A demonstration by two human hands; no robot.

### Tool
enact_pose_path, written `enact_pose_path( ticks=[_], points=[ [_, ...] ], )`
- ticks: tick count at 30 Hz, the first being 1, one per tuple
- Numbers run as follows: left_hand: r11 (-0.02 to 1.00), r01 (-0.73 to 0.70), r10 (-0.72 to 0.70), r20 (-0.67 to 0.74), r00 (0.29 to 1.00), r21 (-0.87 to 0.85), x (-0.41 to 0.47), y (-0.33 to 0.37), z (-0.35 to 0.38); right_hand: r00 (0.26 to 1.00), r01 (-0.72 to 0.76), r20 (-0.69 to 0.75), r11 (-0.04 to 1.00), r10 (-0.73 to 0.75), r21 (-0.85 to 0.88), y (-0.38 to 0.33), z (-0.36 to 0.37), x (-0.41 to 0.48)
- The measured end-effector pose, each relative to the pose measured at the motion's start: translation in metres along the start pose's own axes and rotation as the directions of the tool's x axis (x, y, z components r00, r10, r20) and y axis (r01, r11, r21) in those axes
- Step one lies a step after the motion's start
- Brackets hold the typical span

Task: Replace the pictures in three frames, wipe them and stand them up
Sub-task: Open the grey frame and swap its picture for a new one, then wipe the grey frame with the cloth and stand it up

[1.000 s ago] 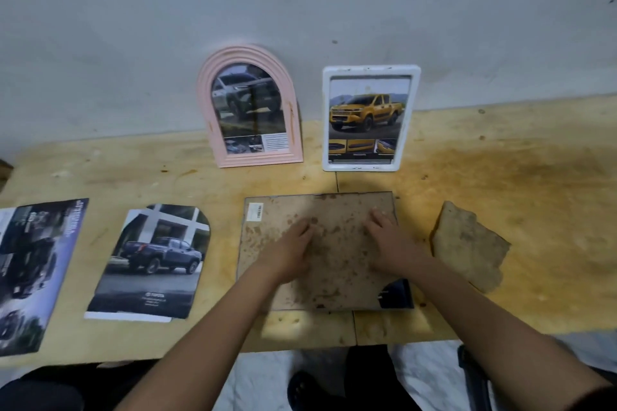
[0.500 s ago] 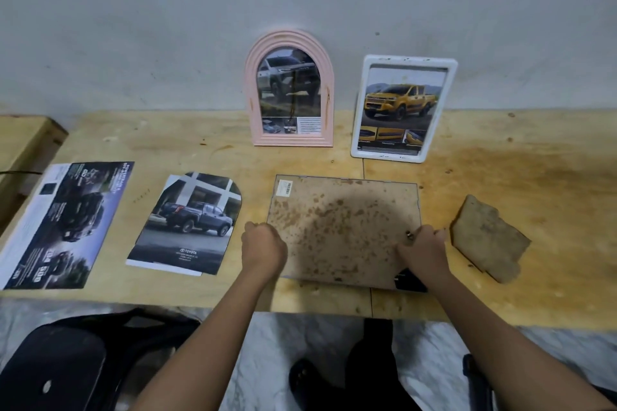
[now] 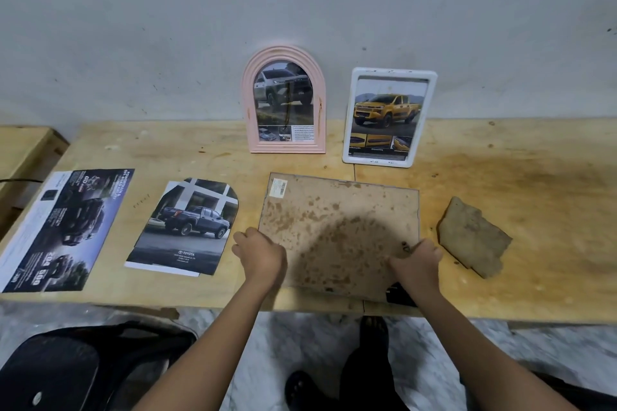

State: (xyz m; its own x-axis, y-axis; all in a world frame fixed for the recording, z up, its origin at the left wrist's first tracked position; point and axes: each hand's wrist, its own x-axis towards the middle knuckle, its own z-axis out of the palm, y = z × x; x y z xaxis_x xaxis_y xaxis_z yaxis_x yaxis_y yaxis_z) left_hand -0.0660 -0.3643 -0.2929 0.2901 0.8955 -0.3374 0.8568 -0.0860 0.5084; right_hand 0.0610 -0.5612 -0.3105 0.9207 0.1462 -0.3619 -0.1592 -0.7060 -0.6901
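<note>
Frame [image 3: 337, 230], face down near the table's [image 3: 500, 150] front edge: stiff, light, possibly glazed underneath. Lift by its side edges. Left hand [image 3: 260, 255] and right hand [image 3: 415, 264] each grip one side. Beside it: two prints [image 3: 185, 227], one cloth [image 3: 472, 237]. At the back edge: two standing frames [image 3: 283, 100]. Three frames total.

The face-down frame [image 3: 337, 230] at the surface's [image 3: 534, 203] front edge shows only its stained backing; its front is hidden. The left hand's [image 3: 262, 255] fingertips curl out of sight at the frame's left edge. The right hand [image 3: 419, 262] covers its right front corner, where a dark sheet [image 3: 399, 295] pokes out, mostly hidden. The brochure [image 3: 63, 227] at the surface's left end is clipped by the picture's edge. The print in the pink arched frame [image 3: 283, 100] is too small to read.
</note>
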Motion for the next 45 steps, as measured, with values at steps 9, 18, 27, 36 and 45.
enact_pose_path(
  ticks=[9, 18, 27, 36, 45],
  points=[
    [0.895, -0.162, 0.063, -0.241, 0.968, -0.416, 0.009, 0.034, -0.024, 0.938, 0.309, -0.295, 0.82, -0.181, 0.481, -0.038, -0.023, -0.008],
    [0.45, 0.027, 0.052, 0.057, 0.997, -0.893, 0.006, 0.028, -0.017, 0.989, 0.149, -0.131, 0.508, -0.071, 0.849, -0.018, -0.036, -0.001],
    [0.003, 0.519, 0.178, 0.511, 0.841, -0.855, -0.001, -0.02, -0.018, 0.989, -0.145, 0.139, 0.327, 0.042, 0.934, 0.023, -0.042, -0.003],
    [0.264, 0.49, 0.094, 0.528, 0.844, -0.831, 0.013, -0.046, -0.009, 0.958, -0.274, 0.245, 0.741, 0.152, 0.612, 0.03, -0.054, 0.043],
    [0.752, 0.183, -0.073, 0.196, 0.978, -0.634, 0.012, -0.036, 0.023, 0.991, 0.064, -0.123, 0.995, -0.054, 0.081, 0.029, -0.06, 0.073]
  ],
)
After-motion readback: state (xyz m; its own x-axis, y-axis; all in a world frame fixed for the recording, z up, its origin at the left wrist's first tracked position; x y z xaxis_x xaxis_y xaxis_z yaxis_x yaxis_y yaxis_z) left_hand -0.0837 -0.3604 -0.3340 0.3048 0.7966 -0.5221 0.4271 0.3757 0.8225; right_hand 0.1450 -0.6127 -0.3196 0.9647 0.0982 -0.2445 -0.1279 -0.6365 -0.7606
